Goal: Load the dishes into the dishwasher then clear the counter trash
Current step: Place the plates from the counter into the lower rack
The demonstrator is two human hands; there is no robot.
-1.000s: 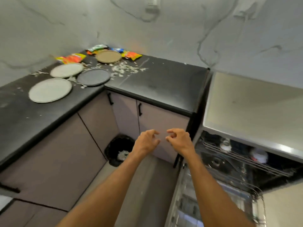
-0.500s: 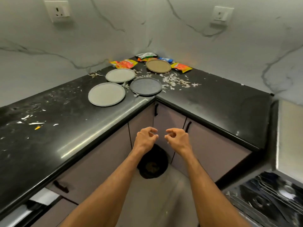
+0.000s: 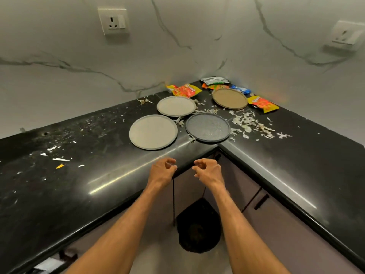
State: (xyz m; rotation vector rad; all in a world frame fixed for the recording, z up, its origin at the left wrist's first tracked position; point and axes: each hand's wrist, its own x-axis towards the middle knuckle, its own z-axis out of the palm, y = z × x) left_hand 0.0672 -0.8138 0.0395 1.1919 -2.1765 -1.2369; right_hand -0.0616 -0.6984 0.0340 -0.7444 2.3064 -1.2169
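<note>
Several round plates lie flat in the corner of the black L-shaped counter (image 3: 79,180): a large pale plate (image 3: 153,132), a smaller pale plate (image 3: 176,106), a dark grey plate (image 3: 208,127) and a tan plate (image 3: 229,98). Behind them lie snack wrappers: an orange wrapper (image 3: 184,90), a green and silver wrapper (image 3: 214,81), a blue wrapper (image 3: 240,89) and a yellow-orange wrapper (image 3: 262,104). White scraps (image 3: 248,123) are strewn beside the grey plate. My left hand (image 3: 163,171) and my right hand (image 3: 207,171) hover side by side before the counter's inner corner, fingers loosely curled, holding nothing.
A black bin (image 3: 198,228) stands on the floor under the corner, between my forearms. More small scraps (image 3: 57,159) dot the left counter. Cabinet doors with dark handles (image 3: 260,201) run below. Wall sockets (image 3: 114,21) sit on the marble wall. The dishwasher is out of view.
The view has swung left from the open dishwasher to the counter corner and come closer to the plates. Both hands stay raised together, holding nothing.
</note>
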